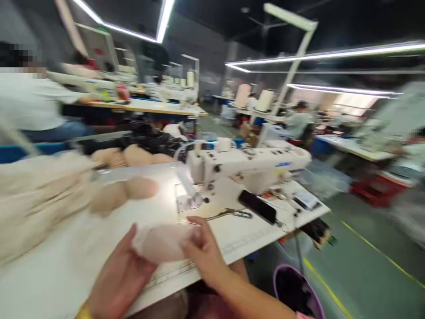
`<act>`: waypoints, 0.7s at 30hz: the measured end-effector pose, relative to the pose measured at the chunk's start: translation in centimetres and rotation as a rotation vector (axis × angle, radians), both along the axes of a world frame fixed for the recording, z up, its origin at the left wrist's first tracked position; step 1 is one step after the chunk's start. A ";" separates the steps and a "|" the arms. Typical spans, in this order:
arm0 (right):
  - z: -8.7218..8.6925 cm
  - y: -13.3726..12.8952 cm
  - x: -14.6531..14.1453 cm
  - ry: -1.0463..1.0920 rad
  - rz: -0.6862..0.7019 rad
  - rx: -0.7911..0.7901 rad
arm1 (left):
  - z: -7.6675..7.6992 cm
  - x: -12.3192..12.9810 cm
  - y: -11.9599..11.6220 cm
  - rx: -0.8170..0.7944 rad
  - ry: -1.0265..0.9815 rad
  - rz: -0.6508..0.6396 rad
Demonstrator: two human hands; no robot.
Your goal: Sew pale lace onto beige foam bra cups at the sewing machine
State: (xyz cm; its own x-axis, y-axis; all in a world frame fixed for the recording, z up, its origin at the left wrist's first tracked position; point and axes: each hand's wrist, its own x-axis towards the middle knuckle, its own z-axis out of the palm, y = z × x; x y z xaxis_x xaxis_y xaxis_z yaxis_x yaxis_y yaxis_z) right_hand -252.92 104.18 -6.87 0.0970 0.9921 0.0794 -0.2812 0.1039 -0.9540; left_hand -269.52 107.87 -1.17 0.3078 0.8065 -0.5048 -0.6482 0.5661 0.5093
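A pale pink, cup-shaped fabric piece (pixel 162 243), blurred by motion, is held between my two hands over the front of the sewing table. My left hand (pixel 124 270) supports its left end, thumb up and the other fingers beneath. Closed in a pinch, my right hand (pixel 204 250) grips the right end. Just beyond is a white sewing machine (pixel 245 166), its needle area lit. Beige moulded cups (pixel 124 192) lie on the table (pixel 40 283) left of the needle area.
Cream fabric (pixel 43 195) is heaped on the left. Scissors (pixel 241 214) and a black phone-like object (pixel 257 206) lie by the machine base. A purple-rimmed bin (pixel 277 277) stands on the floor at right. Other people (pixel 33 102) sit at nearby tables.
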 end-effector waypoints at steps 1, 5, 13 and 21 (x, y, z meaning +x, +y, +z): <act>-0.1 -0.4 0.3 -0.009 -0.038 -0.015 | 0.1 -0.3 -0.9 -0.038 0.004 0.051; -0.9 -0.9 1.3 -0.008 -0.049 -0.062 | 0.1 0.9 -1.4 0.084 0.047 0.193; -1.5 -1.6 1.2 0.055 -0.082 -0.092 | -0.8 1.0 -1.7 0.160 -0.020 0.169; -1.2 -1.3 1.2 0.145 -0.098 -0.131 | -1.0 1.2 -1.7 0.199 -0.006 0.154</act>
